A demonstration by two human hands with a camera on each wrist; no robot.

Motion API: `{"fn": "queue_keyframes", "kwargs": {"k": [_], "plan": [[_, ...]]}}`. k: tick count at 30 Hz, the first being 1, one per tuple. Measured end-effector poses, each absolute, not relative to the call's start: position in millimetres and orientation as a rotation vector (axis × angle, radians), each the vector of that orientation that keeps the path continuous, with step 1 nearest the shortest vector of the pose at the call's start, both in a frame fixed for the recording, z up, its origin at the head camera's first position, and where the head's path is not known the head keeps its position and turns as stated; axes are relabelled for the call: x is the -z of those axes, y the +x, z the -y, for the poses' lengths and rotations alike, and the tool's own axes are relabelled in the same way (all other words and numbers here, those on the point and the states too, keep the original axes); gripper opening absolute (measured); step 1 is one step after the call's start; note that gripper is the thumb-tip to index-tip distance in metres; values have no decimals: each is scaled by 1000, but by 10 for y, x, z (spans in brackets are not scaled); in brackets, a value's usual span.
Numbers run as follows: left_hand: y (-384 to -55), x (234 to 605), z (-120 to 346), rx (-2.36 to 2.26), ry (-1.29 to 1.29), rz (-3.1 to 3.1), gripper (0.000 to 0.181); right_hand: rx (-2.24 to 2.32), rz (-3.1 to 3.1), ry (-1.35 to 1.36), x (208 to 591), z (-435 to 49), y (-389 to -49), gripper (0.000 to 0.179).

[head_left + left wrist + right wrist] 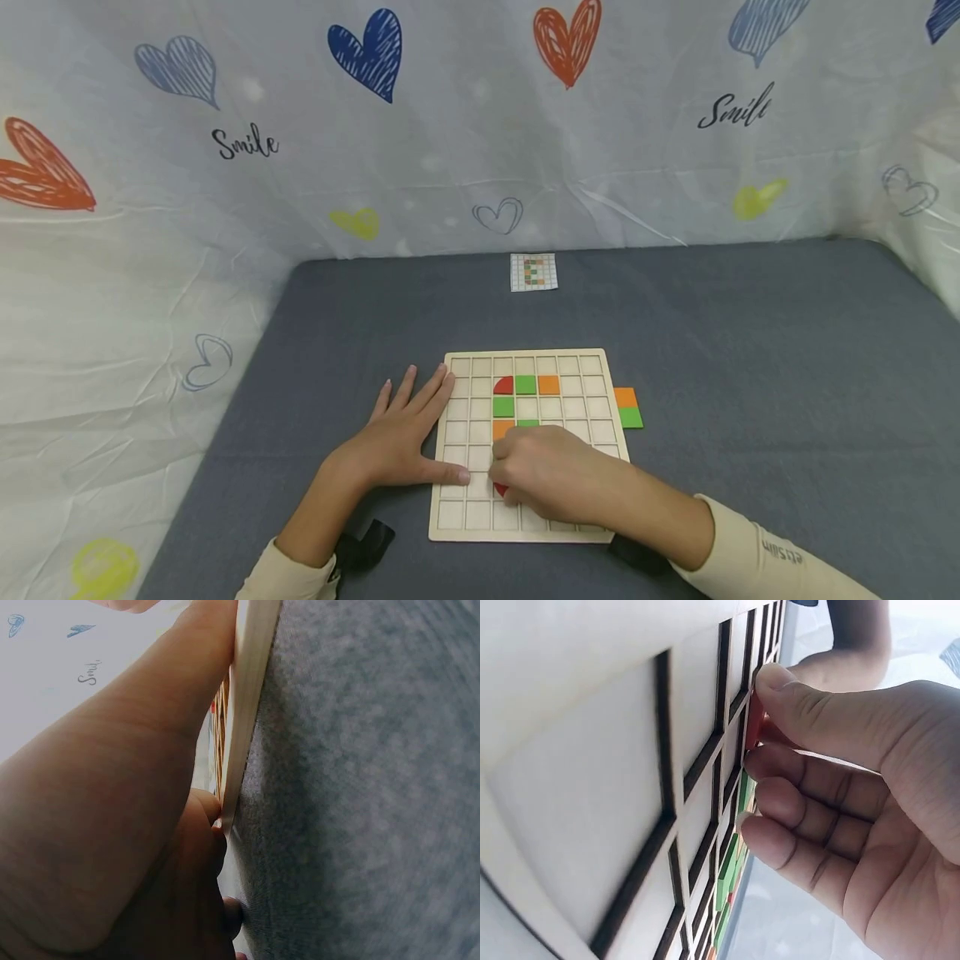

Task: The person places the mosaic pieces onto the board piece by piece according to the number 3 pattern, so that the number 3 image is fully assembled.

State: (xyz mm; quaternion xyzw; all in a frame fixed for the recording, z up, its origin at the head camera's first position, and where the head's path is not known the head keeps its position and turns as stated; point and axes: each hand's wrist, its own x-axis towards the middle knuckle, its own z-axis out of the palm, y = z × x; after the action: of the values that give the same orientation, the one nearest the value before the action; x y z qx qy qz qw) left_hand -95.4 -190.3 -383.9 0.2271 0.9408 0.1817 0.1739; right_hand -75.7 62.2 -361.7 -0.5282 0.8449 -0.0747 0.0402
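Observation:
A wooden grid board [453,515] lies on the grey table. My right hand [551,475] reaches over its lower middle, thumb and fingers pinching a red tile [755,720] at a cell. Most of that tile is hidden in the head view. My left hand [397,446] rests along the board's left edge, fingers spread and thumb lying on the frame. On the board sit a red rounded tile [504,385], a green tile [526,384] and an orange tile [549,384] in one row. Below the red one come another green tile [503,407] and an orange one [502,428].
An orange square [625,397] and a green square [631,417] lie against the board's right side. At the table's far edge is a small card [534,272] printed with a coloured grid pattern. A white curtain [450,125] with hearts hangs behind.

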Motion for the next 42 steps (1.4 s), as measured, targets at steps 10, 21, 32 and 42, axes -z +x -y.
{"fn": "queue_keyframes", "kwargs": {"k": [10,21,32,42], "plan": [[-978,3823,1887,-479,640,-2675,125,283,-2579,-1621,3620,-664,-772,18],[-970,3854,1885,-506,644,-2673,123,271,-2587,-1662,3621,-711,-733,11],[-957,3820,1890,-504,634,-2668,124,515,-2561,-1744,3603,-1042,-819,24],[-959,3821,1908,-511,627,-2667,124,632,-2752,-1587,3579,-1509,-930,22]]}}
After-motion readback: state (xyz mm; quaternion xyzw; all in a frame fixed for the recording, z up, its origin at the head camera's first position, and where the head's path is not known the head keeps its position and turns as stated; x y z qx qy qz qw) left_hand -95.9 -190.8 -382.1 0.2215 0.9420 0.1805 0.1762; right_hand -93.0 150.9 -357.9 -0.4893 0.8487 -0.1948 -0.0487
